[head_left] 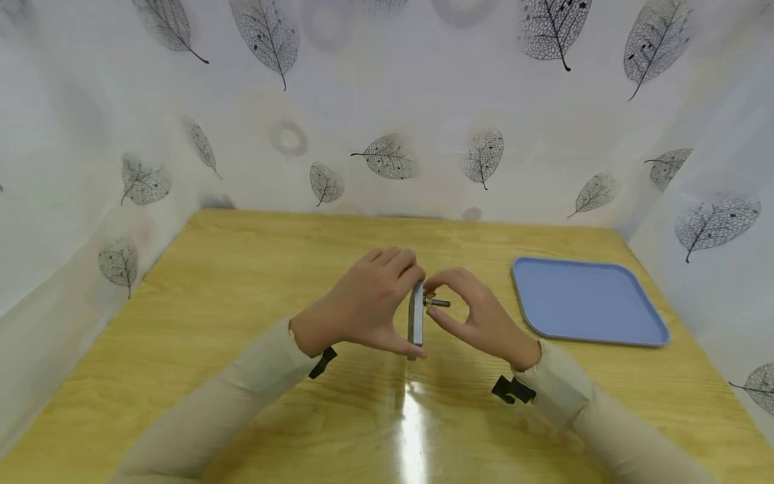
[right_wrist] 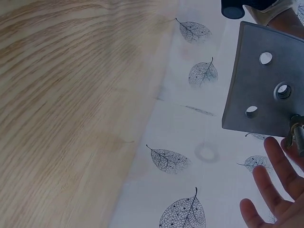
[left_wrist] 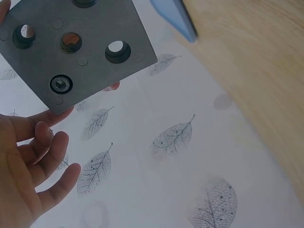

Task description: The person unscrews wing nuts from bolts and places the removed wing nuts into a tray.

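Note:
A square grey metal plate (head_left: pixel 416 314) with several round holes stands on edge above the table. My left hand (head_left: pixel 377 302) grips it by opposite edges, fingers at the top and thumb at the bottom. In the left wrist view, a hex-socket bolt head (left_wrist: pixel 61 84) sits in one corner hole of the plate (left_wrist: pixel 95 52). The threaded bolt shank (head_left: pixel 441 303) juts out on the plate's other side. Around it, close to the plate, is a small brass-coloured nut (head_left: pixel 429 296), pinched between thumb and forefinger of my right hand (head_left: pixel 478 316). Its exact shape is too small to tell.
A shallow blue tray (head_left: pixel 592 300) lies on the wooden table (head_left: pixel 272 269) to the right. White cloth (head_left: pixel 423 101) with a leaf print hangs behind the table and along both sides. Black straps (head_left: pixel 512 390) show at the wrists.

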### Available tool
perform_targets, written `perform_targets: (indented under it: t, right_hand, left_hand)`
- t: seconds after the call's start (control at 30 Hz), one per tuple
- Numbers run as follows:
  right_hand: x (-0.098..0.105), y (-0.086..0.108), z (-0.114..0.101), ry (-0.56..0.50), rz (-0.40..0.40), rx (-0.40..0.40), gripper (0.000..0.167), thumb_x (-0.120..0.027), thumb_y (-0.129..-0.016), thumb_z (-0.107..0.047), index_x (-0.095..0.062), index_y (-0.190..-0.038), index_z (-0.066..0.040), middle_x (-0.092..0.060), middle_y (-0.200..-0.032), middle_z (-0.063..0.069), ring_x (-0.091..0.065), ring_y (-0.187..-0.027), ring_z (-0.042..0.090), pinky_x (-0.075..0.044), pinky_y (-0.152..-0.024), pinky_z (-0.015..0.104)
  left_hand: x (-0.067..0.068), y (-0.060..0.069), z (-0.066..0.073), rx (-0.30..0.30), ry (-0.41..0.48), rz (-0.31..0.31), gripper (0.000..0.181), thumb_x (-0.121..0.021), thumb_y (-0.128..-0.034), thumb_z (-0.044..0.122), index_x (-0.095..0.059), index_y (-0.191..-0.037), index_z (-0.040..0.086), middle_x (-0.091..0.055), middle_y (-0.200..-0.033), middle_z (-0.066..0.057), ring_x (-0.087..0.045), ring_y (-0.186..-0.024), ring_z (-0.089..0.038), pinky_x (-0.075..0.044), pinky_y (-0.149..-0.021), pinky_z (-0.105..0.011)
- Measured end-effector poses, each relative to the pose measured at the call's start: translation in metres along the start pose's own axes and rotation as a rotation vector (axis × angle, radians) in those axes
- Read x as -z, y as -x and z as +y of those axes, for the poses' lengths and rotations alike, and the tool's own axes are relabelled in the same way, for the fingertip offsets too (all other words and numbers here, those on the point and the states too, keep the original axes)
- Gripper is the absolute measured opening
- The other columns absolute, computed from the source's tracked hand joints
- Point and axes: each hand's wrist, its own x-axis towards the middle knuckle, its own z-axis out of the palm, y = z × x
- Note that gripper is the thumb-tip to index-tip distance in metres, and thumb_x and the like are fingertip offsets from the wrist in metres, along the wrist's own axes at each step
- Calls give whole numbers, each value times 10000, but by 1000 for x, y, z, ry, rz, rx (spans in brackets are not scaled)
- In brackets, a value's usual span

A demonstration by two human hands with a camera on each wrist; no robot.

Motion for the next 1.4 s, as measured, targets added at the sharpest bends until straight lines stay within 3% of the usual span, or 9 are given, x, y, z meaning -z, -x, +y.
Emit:
perform_targets:
  t: [0.6,0.9,1.13,1.4]
  right_hand:
    - [14,-6,4,33,-16,-12,262,-657,-865,-125,-598,-1118,-90,-624,-1068,33,-563,-1006,162,-454,-873,345]
    - [8,-3,4,18,11,1,337,-725,-789,-91,-606,-1104,-86,-626,-1056,32,-567,-982,151,-463,-855,316]
    - [-2,0,1,15,31,24,338,-706,-816,-118,-597,-1133,-75,-629,-1054,56,-577,-965,165,-470,-840,337]
    - [0,-1,0,25,43,20,347,-728,-789,-100,-605,-1112,-69,-630,-1042,50,-578,-953,153,-467,-841,337]
  left_hand:
    - [2,-14,-4,-13,-3,22,872,-577,-523,874,-570,-967,123,-476,-894,-11,-452,-759,-157,-406,-695,-301]
    - [1,-9,-1,-2,13,-6,877,-583,-519,872,-567,-964,117,-468,-887,-13,-442,-768,-162,-398,-702,-302]
    - [2,1,1,20,33,-22,863,-609,-511,856,-570,-966,124,-462,-881,-1,-433,-768,-151,-391,-690,-297]
    - [-1,0,-1,12,33,3,869,-606,-508,861,-577,-975,128,-467,-884,2,-440,-765,-145,-401,-691,-299]
